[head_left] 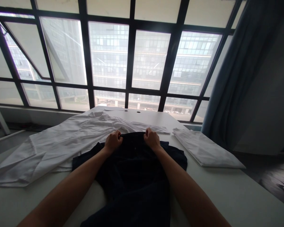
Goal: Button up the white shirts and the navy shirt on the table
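A dark navy shirt (134,170) lies across the white table in front of me, its short sleeves spread out to either side. My left hand (113,141) is closed on the left end of its collar edge. On the opposite end of that edge, my right hand (152,138) is also closed, and the cloth is stretched between both fists. The near part of the shirt runs down between my forearms, dark and hard to make out in detail. Beyond and left of it lies a rumpled white cloth garment (68,135), partly under the shirt's left sleeve.
A folded white cloth (207,149) rests on the right side of the white table (217,186). Behind the table stands a wall of dark-framed windows (109,56). A grey-blue curtain (236,75) hangs at the right. A white metal frame (0,115) shows at the far left.
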`<action>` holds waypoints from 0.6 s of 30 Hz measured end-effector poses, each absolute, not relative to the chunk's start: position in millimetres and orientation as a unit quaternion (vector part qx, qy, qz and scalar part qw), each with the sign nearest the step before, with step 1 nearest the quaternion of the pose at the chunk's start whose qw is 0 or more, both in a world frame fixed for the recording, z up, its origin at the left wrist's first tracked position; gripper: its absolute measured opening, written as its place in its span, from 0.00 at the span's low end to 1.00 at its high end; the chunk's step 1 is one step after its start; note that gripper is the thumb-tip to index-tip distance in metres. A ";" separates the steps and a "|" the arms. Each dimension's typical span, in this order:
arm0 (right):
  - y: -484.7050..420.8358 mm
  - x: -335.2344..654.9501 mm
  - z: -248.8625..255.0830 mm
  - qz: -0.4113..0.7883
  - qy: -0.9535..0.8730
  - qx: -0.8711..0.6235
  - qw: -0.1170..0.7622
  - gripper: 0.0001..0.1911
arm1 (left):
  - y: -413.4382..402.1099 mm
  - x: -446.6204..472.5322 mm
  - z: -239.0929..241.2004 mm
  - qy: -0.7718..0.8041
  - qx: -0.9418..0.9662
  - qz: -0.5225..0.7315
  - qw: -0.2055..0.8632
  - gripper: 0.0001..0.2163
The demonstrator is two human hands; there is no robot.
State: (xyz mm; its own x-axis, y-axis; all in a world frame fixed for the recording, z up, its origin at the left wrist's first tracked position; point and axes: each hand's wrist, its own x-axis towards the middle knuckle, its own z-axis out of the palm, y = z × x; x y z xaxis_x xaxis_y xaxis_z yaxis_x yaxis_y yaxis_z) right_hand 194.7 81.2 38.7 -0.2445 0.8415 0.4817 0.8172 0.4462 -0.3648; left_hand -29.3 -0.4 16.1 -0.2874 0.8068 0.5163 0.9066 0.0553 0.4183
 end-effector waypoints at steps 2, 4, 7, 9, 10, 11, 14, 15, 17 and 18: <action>82.1 189.1 41.2 0.081 -0.766 -0.526 0.362 0.06 | -0.2 -27.3 16.5 -0.735 -0.575 -0.353 0.064 0.07; 82.9 186.1 43.7 0.161 -0.745 -0.509 0.400 0.08 | 0.3 -25.5 17.6 -0.744 -0.563 -0.355 0.050 0.07; 81.6 186.0 47.2 0.261 -0.723 -0.489 0.413 0.16 | 0.0 -25.1 20.3 -0.749 -0.562 -0.349 0.033 0.05; 79.7 188.1 47.8 0.236 -0.731 -0.491 0.411 0.17 | -0.8 -26.9 22.4 -0.752 -0.567 -0.333 0.038 0.04; 79.0 189.6 47.4 0.193 -0.744 -0.495 0.405 0.16 | -1.0 -28.0 23.4 -0.754 -0.570 -0.323 0.045 0.03; 78.8 191.0 46.5 0.142 -0.758 -0.499 0.394 0.15 | -0.9 -29.0 24.2 -0.755 -0.572 -0.316 0.052 0.02; 81.4 193.7 42.2 0.067 -0.776 -0.517 0.355 0.15 | 2.2 -29.6 25.3 -0.745 -0.571 -0.344 0.037 0.02; 83.3 193.6 40.9 0.089 -0.775 -0.517 0.354 0.17 | 4.3 -28.7 24.8 -0.734 -0.568 -0.373 0.009 0.04; 87.0 192.0 39.1 0.174 -0.769 -0.489 0.372 0.21 | 9.6 -26.1 21.9 -0.693 -0.562 -0.446 -0.066 0.11; 88.3 190.5 38.7 0.217 -0.769 -0.464 0.382 0.24 | 12.3 -24.6 19.4 -0.666 -0.562 -0.480 -0.101 0.16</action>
